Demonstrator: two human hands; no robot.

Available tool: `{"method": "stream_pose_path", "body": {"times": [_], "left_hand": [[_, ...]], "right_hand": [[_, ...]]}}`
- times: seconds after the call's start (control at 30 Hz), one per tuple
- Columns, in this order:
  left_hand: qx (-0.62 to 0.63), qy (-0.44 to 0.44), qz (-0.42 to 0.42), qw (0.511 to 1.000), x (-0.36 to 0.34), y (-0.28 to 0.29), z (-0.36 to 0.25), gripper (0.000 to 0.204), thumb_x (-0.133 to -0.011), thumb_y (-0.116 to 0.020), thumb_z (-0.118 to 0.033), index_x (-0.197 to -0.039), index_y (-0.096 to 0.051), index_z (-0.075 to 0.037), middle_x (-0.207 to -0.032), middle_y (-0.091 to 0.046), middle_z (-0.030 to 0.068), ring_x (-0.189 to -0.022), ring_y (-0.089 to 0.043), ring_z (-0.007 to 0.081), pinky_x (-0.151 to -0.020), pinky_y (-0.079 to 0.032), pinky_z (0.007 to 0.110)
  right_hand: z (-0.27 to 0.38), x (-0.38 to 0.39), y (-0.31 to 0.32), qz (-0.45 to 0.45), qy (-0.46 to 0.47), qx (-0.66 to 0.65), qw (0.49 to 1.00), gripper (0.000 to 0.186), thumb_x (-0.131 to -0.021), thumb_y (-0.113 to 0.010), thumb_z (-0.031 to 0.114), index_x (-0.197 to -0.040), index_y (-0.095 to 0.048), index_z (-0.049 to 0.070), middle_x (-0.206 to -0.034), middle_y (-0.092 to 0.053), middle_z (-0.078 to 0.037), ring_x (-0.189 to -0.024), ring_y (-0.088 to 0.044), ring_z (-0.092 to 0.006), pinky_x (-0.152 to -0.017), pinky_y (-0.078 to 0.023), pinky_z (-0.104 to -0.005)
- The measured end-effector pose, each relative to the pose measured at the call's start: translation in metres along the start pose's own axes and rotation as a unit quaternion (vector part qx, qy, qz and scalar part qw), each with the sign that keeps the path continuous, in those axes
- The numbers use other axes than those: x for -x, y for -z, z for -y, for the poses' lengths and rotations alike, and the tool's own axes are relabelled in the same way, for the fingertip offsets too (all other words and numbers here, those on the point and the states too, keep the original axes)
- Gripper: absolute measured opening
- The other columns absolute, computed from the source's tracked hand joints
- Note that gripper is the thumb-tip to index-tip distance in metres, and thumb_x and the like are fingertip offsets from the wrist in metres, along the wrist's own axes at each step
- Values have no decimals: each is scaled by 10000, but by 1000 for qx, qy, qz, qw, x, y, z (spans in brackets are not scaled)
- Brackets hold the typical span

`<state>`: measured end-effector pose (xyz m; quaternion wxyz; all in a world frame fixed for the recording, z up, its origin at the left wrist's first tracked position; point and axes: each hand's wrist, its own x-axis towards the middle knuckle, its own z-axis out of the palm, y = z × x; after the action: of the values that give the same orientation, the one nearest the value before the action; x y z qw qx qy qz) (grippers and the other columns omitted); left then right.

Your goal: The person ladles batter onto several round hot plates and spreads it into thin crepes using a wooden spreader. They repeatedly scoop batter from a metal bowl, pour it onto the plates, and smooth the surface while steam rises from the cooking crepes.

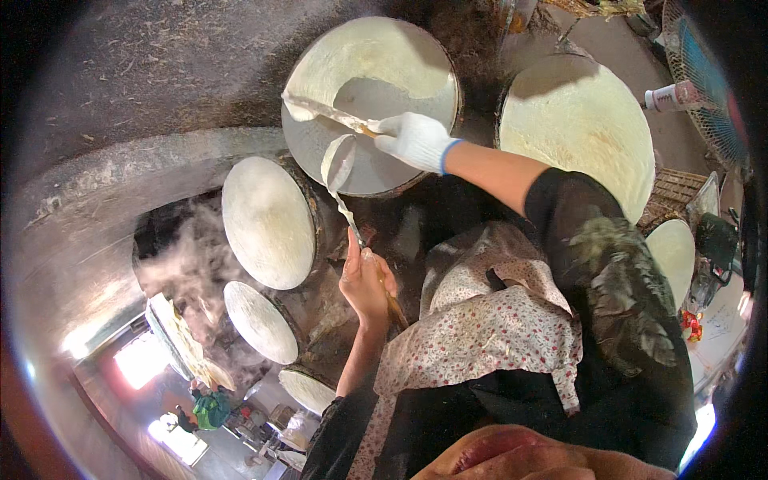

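White-gloved right hand (pixel 414 142) is gripping a spreader (pixel 324 111), batter (pixel 376 48) is curving above it on the round griddle (pixel 380 174), bare left hand (pixel 366 284) is clasping a ladle (pixel 342 164), bowl extending beyond it, I am noticing a pink-and-white container (pixel 670 98) (print too small to read) near the fan (pixel 704 88).

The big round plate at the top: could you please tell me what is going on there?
The person's white-gloved right hand holds a wooden-handled, batter-coated spreader over the large round grey plate. The bare left hand grips a metal ladle, its bowl over the same plate. Pale, creamy batter covers the plate's far part; its middle and near part show bare grey.
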<state>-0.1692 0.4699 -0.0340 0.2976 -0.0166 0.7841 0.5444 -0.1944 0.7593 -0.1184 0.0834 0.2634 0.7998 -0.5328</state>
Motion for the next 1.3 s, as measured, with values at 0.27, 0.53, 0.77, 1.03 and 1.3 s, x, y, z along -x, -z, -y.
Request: {"method": "stream_pose_path", "body": {"times": [0.27,0.53,0.77,1.03,1.3], "left_hand": [[10,-11,-6,1000,1,-5,0,546,-1065,-444,7,-1610,-427,-12,-653,-517,16,-466,-464,84,-404,-391,261],[-24,-4,-24,999,8,-3,-1,538,-1078,-455,-41,-1614,-414,-13,-632,-515,5,-457,-452,80,-399,-384,252],[72,11,-36,997,11,5,8,533,-1110,-497,-81,-1627,-384,-21,-670,-542,10,-464,-462,82,-399,-401,251],[80,36,-28,996,12,15,11,529,-1119,-462,-60,-1643,-390,-77,-697,-549,17,-500,-491,77,-451,-430,248],[-38,19,-121,992,-13,31,5,533,-1082,-463,-34,-1614,-450,-74,-642,-559,-13,-459,-506,68,-411,-414,237]], "right_hand": [[-25,-12,-3,-71,71,20,995,429,-981,-574,426,-1321,-729,214,-1143,-750,-214,-1029,-719,-417,-954,-561,-460],[-27,-18,14,-141,-28,-57,988,468,-1010,-522,468,-1292,-737,164,-1084,-754,-233,-950,-737,-416,-881,-587,-463],[-20,5,-3,58,35,8,998,473,-979,-616,428,-1391,-703,213,-1190,-750,-212,-1088,-723,-392,-986,-547,-436],[-4,-26,0,5,64,38,997,455,-1010,-564,432,-1375,-697,196,-1127,-752,-218,-978,-728,-399,-889,-572,-445],[1,-9,22,50,-43,58,996,514,-996,-598,463,-1422,-675,185,-1088,-768,-236,-1010,-761,-306,-899,-570,-407]]}}
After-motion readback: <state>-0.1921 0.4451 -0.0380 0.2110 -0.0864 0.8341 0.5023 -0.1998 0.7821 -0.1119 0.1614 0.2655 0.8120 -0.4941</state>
